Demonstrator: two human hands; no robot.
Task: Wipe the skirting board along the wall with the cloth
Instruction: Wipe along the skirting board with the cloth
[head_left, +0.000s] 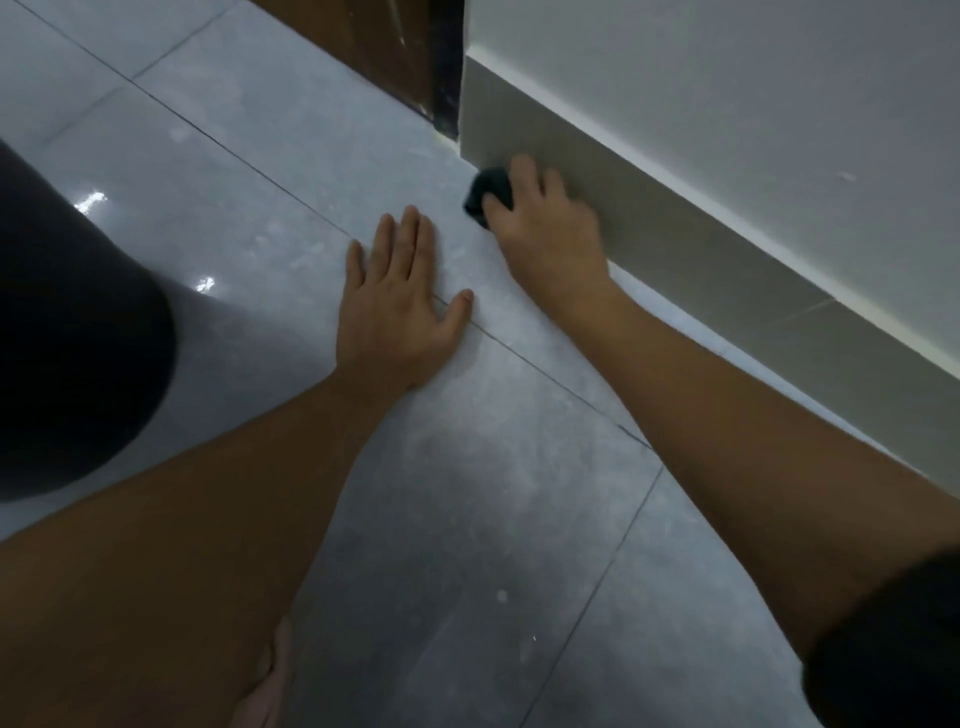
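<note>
While the left hand is lying flat and empty on the floor, probably for support, the right hand is clamping the dark cloth against the skirting board near the doorway end.

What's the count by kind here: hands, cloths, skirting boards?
Hands: 2, left hand flat on the floor, right hand pressing the cloth to the board
Cloths: 1, dark cloth
Skirting boards: 1, grey skirting board
Total: 4

Dim, soft-focus; glare on floor
</note>
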